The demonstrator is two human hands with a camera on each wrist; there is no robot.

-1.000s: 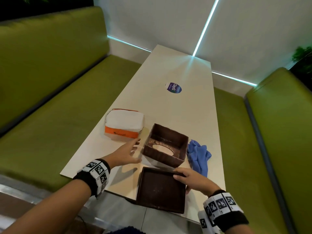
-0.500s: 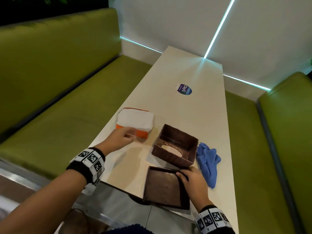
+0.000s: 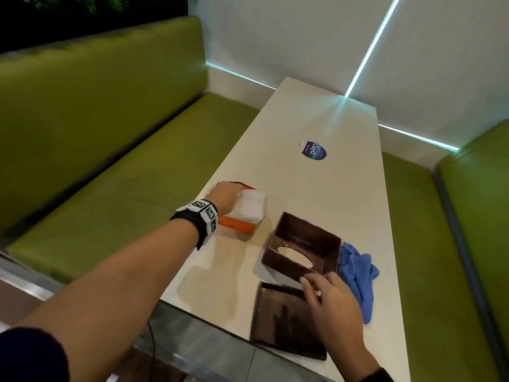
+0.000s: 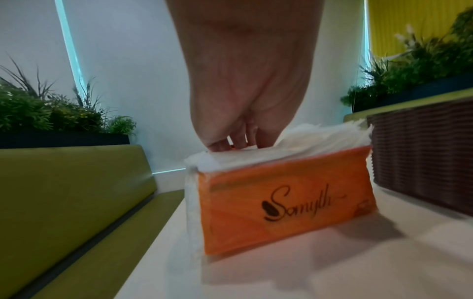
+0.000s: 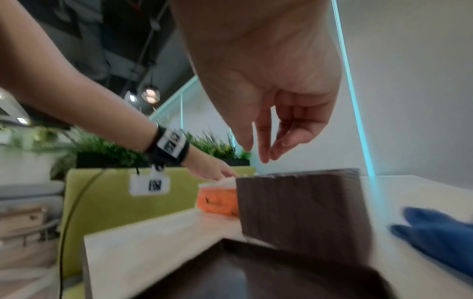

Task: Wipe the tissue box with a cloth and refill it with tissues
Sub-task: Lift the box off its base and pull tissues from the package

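Two hands at work: my left hand (image 3: 224, 198) grips the tissue pack (image 3: 245, 213), long side facing me; my right hand (image 3: 330, 296) hovers loosely open, empty, over the upturned tissue box (image 3: 300, 244).

Looked like a café or restaurant booth. Long pale table (image 3: 325, 188) set between two green upholstered benches (image 3: 110, 161), end-on to a white wall (image 3: 303, 37) lined with thin cyan light strips (image 3: 369, 51). Round branded sticker (image 3: 314, 151) stuck on the tabletop. Planters of greenery (image 4: 51, 113) ranged behind the bench backs, pendant lamps (image 5: 151, 94) hung from a dark open ceiling.
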